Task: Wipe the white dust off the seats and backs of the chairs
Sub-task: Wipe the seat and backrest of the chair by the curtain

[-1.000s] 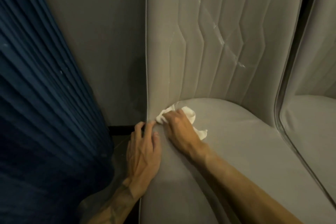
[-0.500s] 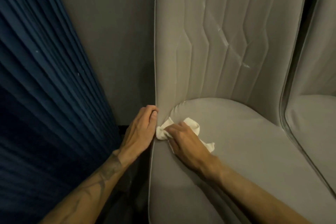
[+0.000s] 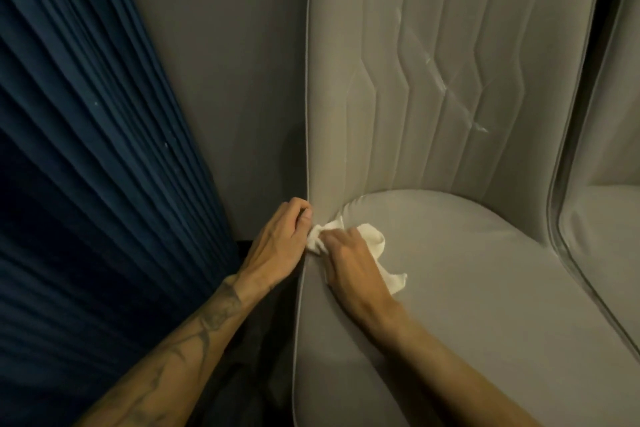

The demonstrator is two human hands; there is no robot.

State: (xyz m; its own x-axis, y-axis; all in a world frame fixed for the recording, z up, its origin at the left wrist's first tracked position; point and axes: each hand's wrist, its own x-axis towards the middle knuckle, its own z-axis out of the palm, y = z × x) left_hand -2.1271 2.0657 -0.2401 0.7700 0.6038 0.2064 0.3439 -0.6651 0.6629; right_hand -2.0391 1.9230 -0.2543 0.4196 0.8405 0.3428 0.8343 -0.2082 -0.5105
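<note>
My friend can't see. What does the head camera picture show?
A right hand holds a white cloth in the corner where a grey chair's seat meets its back. The left hand grips the back's edge. The back has white streaks; a blue curtain hangs left.

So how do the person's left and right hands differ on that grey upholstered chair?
The left hand grips the piped side edge of the grey upholstered chair, clothless; the right hand holds a crumpled white cloth against the seat. The left forearm is tattooed, the right bare. Both sit at the seat's rear corner.
</note>
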